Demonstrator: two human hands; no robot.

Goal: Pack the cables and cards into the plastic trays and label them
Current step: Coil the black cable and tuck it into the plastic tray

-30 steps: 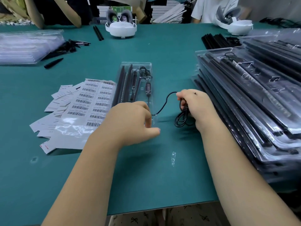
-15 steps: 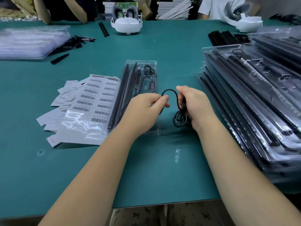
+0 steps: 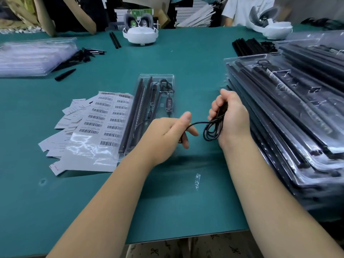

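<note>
1. Both hands are closed around one black cable [image 3: 197, 124].
2. Its coiled loops are gripped by the right hand [image 3: 231, 118].
3. Its free end is pinched by the left hand [image 3: 167, 135], above the counter [image 3: 186, 202], just beside the open plastic tray [image 3: 158, 79].

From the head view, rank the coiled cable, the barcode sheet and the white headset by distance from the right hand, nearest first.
1. Coiled cable: held in the right hand.
2. Barcode sheet: left, beyond the open tray.
3. White headset: far table edge.
</note>
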